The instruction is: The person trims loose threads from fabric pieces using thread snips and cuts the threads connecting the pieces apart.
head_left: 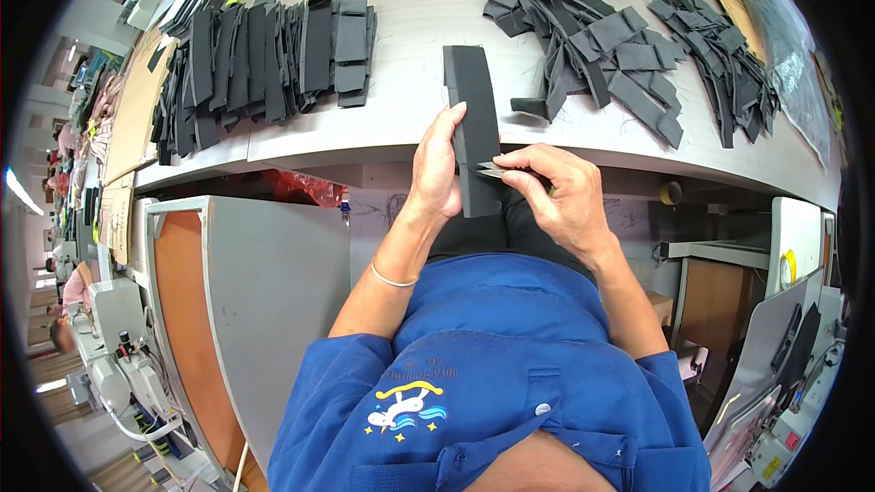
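Note:
My left hand (437, 164) grips the left edge of a long dark grey fabric strip (474, 118), which hangs over the front edge of the pale table (410, 27). My right hand (561, 191) holds small metal thread snips (492, 170) with their tips against the strip's right edge. A thin bracelet sits on my left wrist. Both forearms come up from my blue shirt at the bottom.
A neat row of stacked dark fabric pieces (264, 64) lies at the table's left. A loose heap of similar strips (629, 46) spreads across the right. A grey and orange panel (246, 310) stands below left, sewing machines (118, 355) at the far left and lower right.

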### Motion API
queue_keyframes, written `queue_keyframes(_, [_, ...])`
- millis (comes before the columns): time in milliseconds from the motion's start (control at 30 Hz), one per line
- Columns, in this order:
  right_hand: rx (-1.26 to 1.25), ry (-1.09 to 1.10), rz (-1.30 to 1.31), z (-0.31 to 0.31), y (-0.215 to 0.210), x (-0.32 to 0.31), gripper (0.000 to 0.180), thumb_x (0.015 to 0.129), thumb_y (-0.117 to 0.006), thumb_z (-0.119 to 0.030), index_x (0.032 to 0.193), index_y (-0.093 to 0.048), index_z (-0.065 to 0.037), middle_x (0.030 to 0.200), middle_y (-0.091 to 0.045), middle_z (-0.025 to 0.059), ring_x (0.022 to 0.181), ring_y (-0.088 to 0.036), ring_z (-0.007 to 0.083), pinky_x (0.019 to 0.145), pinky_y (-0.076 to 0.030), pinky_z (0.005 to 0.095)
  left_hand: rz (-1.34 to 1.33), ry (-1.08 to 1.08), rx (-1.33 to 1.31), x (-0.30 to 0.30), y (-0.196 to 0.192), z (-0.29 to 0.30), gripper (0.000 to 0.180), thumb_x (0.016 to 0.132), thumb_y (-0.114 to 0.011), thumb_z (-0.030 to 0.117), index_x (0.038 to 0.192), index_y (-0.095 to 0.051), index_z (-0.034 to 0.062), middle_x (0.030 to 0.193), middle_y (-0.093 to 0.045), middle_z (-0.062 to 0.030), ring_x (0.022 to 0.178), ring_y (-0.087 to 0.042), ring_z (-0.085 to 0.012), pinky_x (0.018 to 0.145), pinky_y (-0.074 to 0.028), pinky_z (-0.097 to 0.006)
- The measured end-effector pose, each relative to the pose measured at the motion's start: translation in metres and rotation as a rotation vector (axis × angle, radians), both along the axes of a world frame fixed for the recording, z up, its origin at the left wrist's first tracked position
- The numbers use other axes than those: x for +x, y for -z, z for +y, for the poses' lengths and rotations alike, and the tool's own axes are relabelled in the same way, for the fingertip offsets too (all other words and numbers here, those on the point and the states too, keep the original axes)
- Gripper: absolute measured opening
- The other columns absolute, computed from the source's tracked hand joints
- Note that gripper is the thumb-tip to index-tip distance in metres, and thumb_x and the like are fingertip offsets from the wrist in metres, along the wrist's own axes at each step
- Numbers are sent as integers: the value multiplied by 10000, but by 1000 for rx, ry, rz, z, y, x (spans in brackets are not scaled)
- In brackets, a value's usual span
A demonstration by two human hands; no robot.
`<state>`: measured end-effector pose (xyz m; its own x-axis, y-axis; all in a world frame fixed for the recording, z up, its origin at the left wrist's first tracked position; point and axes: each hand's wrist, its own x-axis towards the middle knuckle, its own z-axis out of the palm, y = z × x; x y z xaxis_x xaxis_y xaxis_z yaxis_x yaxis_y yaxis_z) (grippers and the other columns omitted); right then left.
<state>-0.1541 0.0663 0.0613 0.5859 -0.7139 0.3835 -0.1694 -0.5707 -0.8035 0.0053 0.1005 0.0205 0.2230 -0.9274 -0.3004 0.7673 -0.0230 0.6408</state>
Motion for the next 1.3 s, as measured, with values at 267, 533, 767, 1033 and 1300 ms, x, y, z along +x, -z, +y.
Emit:
queue_keyframes(267, [-151, 52, 103, 1, 2, 7, 132, 776, -690, -103, 904, -701, -73, 837, -685, 61, 792, -653, 224, 688, -487, 318, 16, -16, -70, -5, -4, -2, 279, 951, -476, 276, 984, -579, 19, 860, -648, -118, 762, -638, -195, 713, -537, -323])
queue_keyframes(533, [-303, -2, 105, -12, 7, 7, 100, 759, -701, -139, 847, -693, -91, 783, -660, 38, 698, -625, 209, 595, -467, 298, 0, 9, -69, -7, -5, -3, 254, 953, -479, 254, 999, -580, 26, 867, -646, -110, 776, -639, -176, 720, -541, -314])
queue_keyframes(767, [124, 117, -26, -31, -5, -3, 411, 760, -744, -221, 1139, -627, -114, 985, -610, 75, 873, -605, 209, 763, -483, 332, -186, 156, -9, 2, -17, 3, 264, 950, -509, 267, 1020, -579, 23, 827, -641, -84, 701, -635, -145, 621, -541, -274])
queue_keyframes(1033, [599, 27, -268, -67, 17, -11, 242, 872, -667, -180, 1088, -659, -70, 838, -560, -49, 612, -440, 20, 559, -355, 179, -401, 490, 7, 9, -33, 10, 420, 932, -551, 283, 1207, -537, -34, 808, -646, -94, 645, -613, -109, 552, -499, -227])
queue_keyframes(1300, [913, 155, -521, -76, 10, -7, 154, 856, -659, -109, 1007, -661, -73, 748, -586, -56, 572, -468, 7, 474, -322, 177, -52, 595, -196, -5, -21, 11, 407, 919, -575, 296, 1129, -524, -49, 806, -608, -137, 739, -633, -204, 582, -514, -266])
